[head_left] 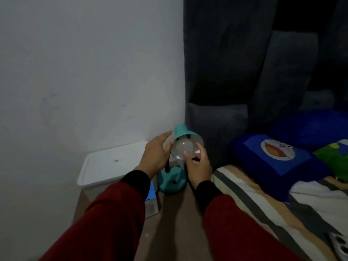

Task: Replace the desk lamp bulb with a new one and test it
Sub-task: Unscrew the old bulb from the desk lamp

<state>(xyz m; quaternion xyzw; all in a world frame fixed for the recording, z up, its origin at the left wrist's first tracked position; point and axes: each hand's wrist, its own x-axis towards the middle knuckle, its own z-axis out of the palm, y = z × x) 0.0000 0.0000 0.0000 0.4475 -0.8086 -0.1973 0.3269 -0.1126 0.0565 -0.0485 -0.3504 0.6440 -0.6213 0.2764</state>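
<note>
A small teal desk lamp (172, 182) stands on a brown surface between a white box and a bed. Its shade (181, 131) tilts toward me, and a round white bulb (183, 146) sits unlit in the shade's mouth. My left hand (156, 154) is beside the shade's left rim with fingers spread, touching or almost touching it. My right hand (199, 164) reaches up from below right, its fingertips at the bulb's lower right edge and the shade's rim. The fingers are apart and do not wrap the bulb.
A white lidded plastic box (111, 162) sits left of the lamp against the wall. A small blue and white carton (151, 200) lies under my left forearm. The bed (263, 204) with a blue cartoon pillow (276, 157) is to the right. Dark curtains (235, 72) hang behind.
</note>
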